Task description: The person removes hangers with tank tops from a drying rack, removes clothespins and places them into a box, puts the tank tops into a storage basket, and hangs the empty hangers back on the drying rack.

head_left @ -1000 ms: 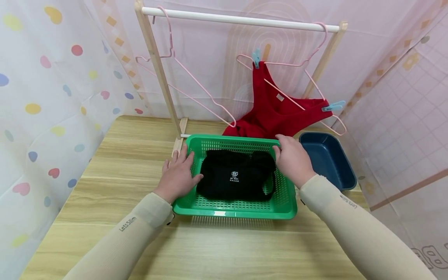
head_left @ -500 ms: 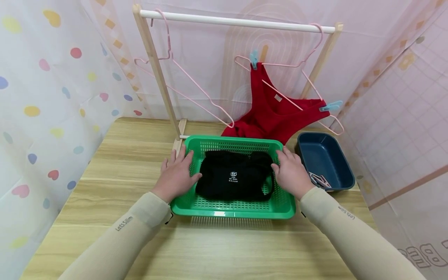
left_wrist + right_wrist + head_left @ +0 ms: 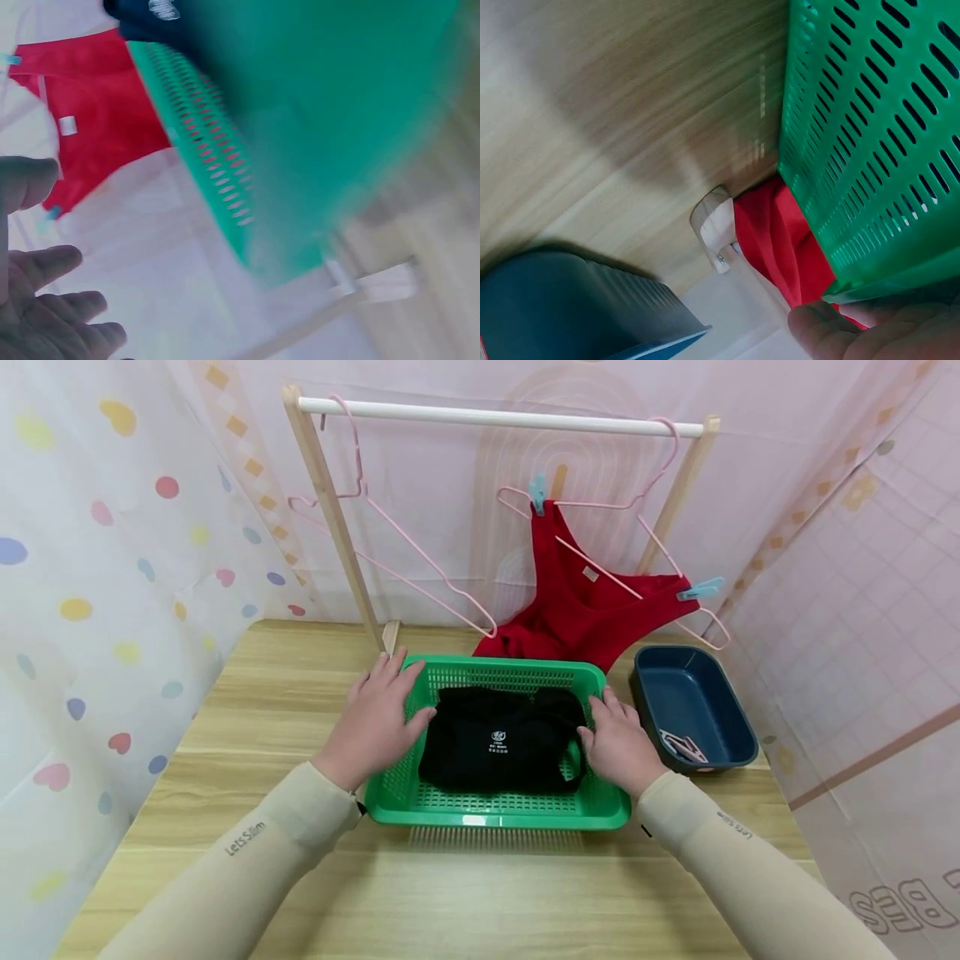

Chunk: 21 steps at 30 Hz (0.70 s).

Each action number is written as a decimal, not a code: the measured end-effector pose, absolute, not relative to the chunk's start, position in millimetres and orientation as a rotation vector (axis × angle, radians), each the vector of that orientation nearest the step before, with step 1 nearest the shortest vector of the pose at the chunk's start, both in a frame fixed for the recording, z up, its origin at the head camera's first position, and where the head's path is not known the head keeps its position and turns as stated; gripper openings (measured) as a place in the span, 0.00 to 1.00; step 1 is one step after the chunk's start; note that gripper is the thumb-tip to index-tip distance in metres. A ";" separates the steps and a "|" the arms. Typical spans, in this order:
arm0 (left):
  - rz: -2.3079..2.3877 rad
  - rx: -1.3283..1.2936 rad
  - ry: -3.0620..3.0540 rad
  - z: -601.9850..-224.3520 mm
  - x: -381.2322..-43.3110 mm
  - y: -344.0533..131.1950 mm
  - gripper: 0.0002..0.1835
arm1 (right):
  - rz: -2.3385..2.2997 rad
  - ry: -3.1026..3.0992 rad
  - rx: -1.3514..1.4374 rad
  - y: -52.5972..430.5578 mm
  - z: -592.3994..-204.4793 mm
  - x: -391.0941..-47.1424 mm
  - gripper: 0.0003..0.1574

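Note:
A green plastic basket (image 3: 498, 821) with slotted walls sits on the table, holding a folded black cloth item (image 3: 465, 752) with a white printed logo and a strap loop at its right. My left hand (image 3: 371, 718) is spread over the basket's left rim, fingers straight; the left wrist view shows its fingers apart from the basket. At the right rim, my right hand (image 3: 621, 735) holds the basket edge, thumb on the inner side and fingers at the outer side. The right wrist view shows those fingers (image 3: 832, 334) right beneath the rim.
Behind the basket stands a wooden rack with a white bar (image 3: 495, 417). A pink hanger (image 3: 420, 547) hangs at left; another bears a red sleeveless garment (image 3: 570, 610) held by blue clothespins (image 3: 701, 589). A dark blue tub (image 3: 697, 702) with clothespins (image 3: 681, 745) stands at right.
My left hand has risen off the basket's left rim, moving slightly up and left. My right hand has slid down along the right rim, and the clothespins in the tub have come into sight.

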<state>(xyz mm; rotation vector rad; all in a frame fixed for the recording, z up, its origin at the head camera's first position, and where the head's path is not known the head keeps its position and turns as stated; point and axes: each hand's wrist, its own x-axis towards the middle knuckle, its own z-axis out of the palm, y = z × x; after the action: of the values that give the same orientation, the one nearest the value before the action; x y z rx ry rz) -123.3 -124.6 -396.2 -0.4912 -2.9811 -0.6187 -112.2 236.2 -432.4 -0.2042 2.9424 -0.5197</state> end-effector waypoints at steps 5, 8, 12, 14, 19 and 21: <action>-0.643 -0.619 -2.776 -367.7 -125.4 -118.6 0.32 | -0.520 2.948 -0.209 236.7 -436.0 -111.5 0.39; -0.660 -0.682 -2.649 -350.3 -126.7 -114.4 0.30 | -0.524 2.961 -0.214 236.9 -438.1 -110.8 0.39; -0.646 -0.747 -2.514 -329.5 -129.2 -108.6 0.27 | -0.535 2.967 -0.215 236.1 -441.8 -111.1 0.39; -0.632 -0.770 -2.469 -320.4 -131.6 -105.9 0.27 | -0.540 2.956 -0.198 235.5 -444.2 -111.8 0.40; -0.567 -0.805 -2.425 -297.9 -138.9 -98.2 0.27 | -0.556 2.917 -0.137 233.7 -446.1 -112.5 0.40; -0.521 -0.811 -2.444 -288.7 -142.0 -94.6 0.28 | -0.558 2.912 -0.131 233.0 -445.7 -112.7 0.40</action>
<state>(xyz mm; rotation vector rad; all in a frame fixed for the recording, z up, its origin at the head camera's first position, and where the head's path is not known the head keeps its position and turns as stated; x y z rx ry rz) -142.0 -94.6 -288.7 -0.8112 -2.4440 -0.5209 -112.7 233.0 -445.7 -0.1306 2.9125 -0.5583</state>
